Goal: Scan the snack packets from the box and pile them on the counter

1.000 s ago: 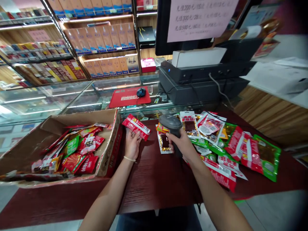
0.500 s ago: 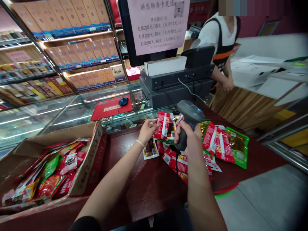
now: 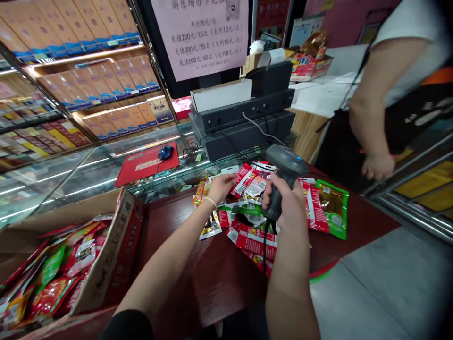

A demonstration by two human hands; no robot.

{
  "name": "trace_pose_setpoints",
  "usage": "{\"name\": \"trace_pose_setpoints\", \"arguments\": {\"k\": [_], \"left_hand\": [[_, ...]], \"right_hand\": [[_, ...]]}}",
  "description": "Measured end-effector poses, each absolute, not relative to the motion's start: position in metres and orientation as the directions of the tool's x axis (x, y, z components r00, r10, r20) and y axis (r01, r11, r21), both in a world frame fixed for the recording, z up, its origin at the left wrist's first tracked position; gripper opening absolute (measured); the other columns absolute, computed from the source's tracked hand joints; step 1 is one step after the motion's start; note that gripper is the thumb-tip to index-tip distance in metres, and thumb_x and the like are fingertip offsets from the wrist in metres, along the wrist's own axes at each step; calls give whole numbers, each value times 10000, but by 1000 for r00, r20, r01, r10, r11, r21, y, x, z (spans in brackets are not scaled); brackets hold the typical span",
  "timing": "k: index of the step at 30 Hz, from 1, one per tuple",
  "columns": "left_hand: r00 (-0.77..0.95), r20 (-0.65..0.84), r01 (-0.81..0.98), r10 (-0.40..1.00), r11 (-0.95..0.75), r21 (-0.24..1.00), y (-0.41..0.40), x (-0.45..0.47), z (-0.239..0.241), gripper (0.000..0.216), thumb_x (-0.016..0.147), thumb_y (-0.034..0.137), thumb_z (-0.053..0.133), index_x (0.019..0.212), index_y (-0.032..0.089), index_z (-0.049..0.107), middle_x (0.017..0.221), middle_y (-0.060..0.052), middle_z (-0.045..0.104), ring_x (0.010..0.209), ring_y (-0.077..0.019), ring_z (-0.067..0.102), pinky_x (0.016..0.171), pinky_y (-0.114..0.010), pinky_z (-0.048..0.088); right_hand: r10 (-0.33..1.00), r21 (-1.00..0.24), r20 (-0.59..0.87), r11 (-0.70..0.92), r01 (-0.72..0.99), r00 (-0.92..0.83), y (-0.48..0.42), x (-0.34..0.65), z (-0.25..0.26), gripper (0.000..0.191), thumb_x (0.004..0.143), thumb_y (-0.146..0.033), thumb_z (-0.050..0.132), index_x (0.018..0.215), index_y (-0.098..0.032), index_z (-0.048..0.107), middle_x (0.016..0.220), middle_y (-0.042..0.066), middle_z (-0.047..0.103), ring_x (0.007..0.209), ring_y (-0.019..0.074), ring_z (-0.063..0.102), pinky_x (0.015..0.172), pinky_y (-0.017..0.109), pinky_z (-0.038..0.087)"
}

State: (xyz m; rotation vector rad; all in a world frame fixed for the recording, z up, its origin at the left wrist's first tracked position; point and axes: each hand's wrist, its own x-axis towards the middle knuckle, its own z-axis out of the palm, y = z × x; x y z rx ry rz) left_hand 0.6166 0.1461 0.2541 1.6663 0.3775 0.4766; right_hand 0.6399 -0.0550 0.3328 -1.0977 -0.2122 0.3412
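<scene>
My right hand [image 3: 285,200] is wrapped round the handle of a grey barcode scanner [image 3: 286,163], held upright above a heap of snack packets [image 3: 255,236] on the dark red table [image 3: 212,269]. My left hand [image 3: 221,186] pinches a red and white snack packet [image 3: 243,178] at the far edge of the heap, just left of the scanner head. A green packet [image 3: 332,208] lies at the right end of the heap.
A cardboard box [image 3: 116,245] full of snack packets sits at the left. Behind the table are a glass counter [image 3: 71,174] with a red mouse mat [image 3: 146,163] and mouse, and a black till unit [image 3: 244,118]. Another person [image 3: 385,108] stands at the right.
My left hand carried the red packet from beside the box over to the heap. The scanner rose and swung right. My view turned right, and the other person came nearer.
</scene>
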Motion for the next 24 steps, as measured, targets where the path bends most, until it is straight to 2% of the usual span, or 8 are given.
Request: {"name": "trace_pose_setpoints", "arguments": {"k": [4, 7, 10, 15, 19, 21, 24], "left_hand": [[897, 188, -26, 399, -378, 926, 148, 607, 263, 222, 735, 196, 715, 945, 229, 776, 1018, -60, 751, 974, -267, 673, 943, -406, 489], [908, 249, -84, 338, -435, 897, 147, 590, 275, 244, 772, 216, 689, 1003, 235, 764, 1073, -63, 739, 1006, -260, 672, 924, -383, 502], [892, 289, -115, 348, -442, 890, 144, 556, 295, 241, 801, 230, 670, 1028, 221, 751, 1058, -72, 741, 970, -241, 682, 910, -364, 509], [858, 242, -102, 454, -311, 945, 139, 450, 348, 255, 842, 252, 641, 1077, 198, 722, 1035, -97, 734, 950, -239, 685, 876, -369, 524], [739, 233, -41, 633, -302, 952, 155, 347, 383, 244, 759, 228, 736, 999, 189, 748, 1003, -96, 735, 944, -246, 681, 898, -361, 510], [652, 222, 57, 725, -338, 939, 177, 299, 389, 242, 723, 232, 766, 962, 188, 758, 965, -92, 741, 924, -243, 682, 880, -339, 515], [535, 244, 249, 809, -427, 869, 221, 237, 383, 276, 717, 321, 765, 967, 205, 756, 984, -79, 745, 919, -241, 676, 836, -319, 526]], "right_hand": [[433, -907, 19, 387, -167, 901, -51, 643, 329, 402, 724, -465, 730, 933, -277, 442, 565, -81, 508, 376, 120, 485, 332, 236, 425], [479, -898, 45, 403, -175, 877, -47, 641, 328, 369, 726, -449, 726, 907, -267, 461, 570, -78, 504, 385, 114, 479, 341, 232, 426], [505, -883, 85, 437, -170, 859, -41, 632, 329, 303, 741, -418, 724, 867, -250, 505, 580, -65, 495, 392, 103, 458, 348, 223, 403], [626, -864, 65, 425, -270, 777, -29, 610, 333, 204, 782, -349, 713, 724, -221, 565, 574, -24, 486, 403, 108, 441, 357, 252, 358], [713, -884, 24, 342, -318, 701, -14, 590, 337, 203, 772, -334, 720, 673, -229, 578, 568, -9, 478, 401, 119, 438, 357, 268, 346], [754, -901, 11, 292, -320, 657, -3, 578, 340, 211, 750, -344, 737, 665, -237, 576, 565, -8, 479, 399, 125, 434, 353, 272, 353], [814, -912, 16, 249, -325, 580, 19, 556, 348, 173, 735, -370, 743, 777, -263, 615, 563, -24, 482, 391, 128, 418, 335, 269, 358]]}}
